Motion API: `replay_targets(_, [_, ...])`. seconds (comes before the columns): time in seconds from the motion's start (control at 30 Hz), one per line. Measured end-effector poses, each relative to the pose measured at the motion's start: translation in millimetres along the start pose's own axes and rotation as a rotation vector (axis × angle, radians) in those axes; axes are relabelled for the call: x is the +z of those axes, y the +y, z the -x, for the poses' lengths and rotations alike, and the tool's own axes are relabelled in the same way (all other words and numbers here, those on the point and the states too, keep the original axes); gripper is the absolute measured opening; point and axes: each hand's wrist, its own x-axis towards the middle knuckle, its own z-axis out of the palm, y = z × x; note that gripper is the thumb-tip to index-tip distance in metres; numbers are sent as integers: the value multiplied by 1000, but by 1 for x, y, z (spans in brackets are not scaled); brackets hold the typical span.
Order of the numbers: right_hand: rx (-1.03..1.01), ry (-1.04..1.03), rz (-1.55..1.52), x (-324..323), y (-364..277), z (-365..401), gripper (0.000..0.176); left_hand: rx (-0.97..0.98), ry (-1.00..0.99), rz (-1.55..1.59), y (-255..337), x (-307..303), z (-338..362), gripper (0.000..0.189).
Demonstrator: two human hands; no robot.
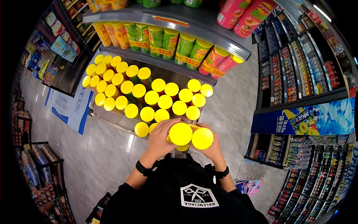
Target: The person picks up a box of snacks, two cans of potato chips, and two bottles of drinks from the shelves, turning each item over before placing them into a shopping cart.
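My left hand (161, 137) and my right hand (214, 146) grip a pair of chip canisters (181, 134) from either side, close in front of my body. Their round yellow lids face up, and most of the canister bodies are hidden below them. Just beyond my left hand, more yellow-lidded chip canisters (151, 97) stand upright in staggered rows on a low display platform (115, 121). Parts of other yellow lids show beside and beneath the held pair.
Behind the platform rises a grey shelf (149, 18) lined with orange, green and pink chip canisters (170, 43). Stocked drink racks (298, 71) stand on the right. At left are a blue-and-white printed panel (76, 106) and a rack of packaged goods (44, 168). Grey tiled floor (100, 153) lies between.
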Motion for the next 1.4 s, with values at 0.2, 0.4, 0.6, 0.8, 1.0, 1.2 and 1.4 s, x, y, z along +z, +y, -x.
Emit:
replay_targets(0.2, [127,-23,-104,20,18,4,66,3,-43,-2,-14,3,5,64])
replay_targets(0.4, [180,-60,-151,40,57,-6,66,-47,-81,-52,-52,26,16,61])
replay_targets(0.6, [193,-130,-62,47,71,-8,70,-92,-77,-124,-79,44,27,52])
replay_targets(0.8, [217,-184,-47,47,75,-8,74,29,-80,-286,-80,55,33,40])
replay_targets(1.0, [172,-204,24,41,63,-10,76,99,-44,-404,-82,58,28,35])
replay_targets(1.2, [27,-128,560,35,56,-6,65,80,-69,-416,-82,57,30,34])
replay_targets(1.4, [5,126,472,22,71,-24,51,79,-43,-397,-83,58,32,31])
